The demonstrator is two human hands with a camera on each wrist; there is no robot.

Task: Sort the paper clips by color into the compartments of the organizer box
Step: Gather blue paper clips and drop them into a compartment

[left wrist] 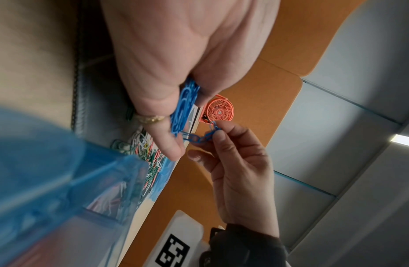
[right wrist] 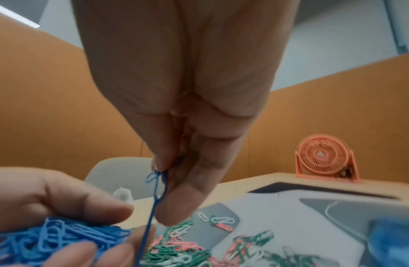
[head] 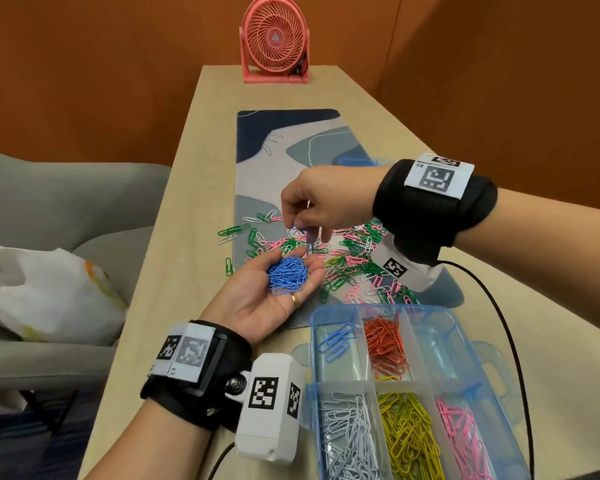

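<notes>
The left hand point(left wrist: 162, 75) cupped a bunch of blue wire paper clips point(left wrist: 184, 108) — a short linked chain of blue clips point(left wrist: 200, 138) ran to the right hand point(left wrist: 235, 173), pinched at its fingertips point(left wrist: 219, 134), before a round coral desk fan point(left wrist: 219, 111).

- Wooden surface point(head: 187, 216) carries a patterned mat point(head: 288, 147).
- Pink fan point(head: 274, 39) at the far end.
- Organizer box point(head: 478, 344) at the near edge.
- One green clip point(head: 228, 266) beside the mat.

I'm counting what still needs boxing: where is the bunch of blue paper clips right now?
In the head view the bunch of blue paper clips lies in the cupped left hand, above the table's left side, just under the right hand.
</notes>
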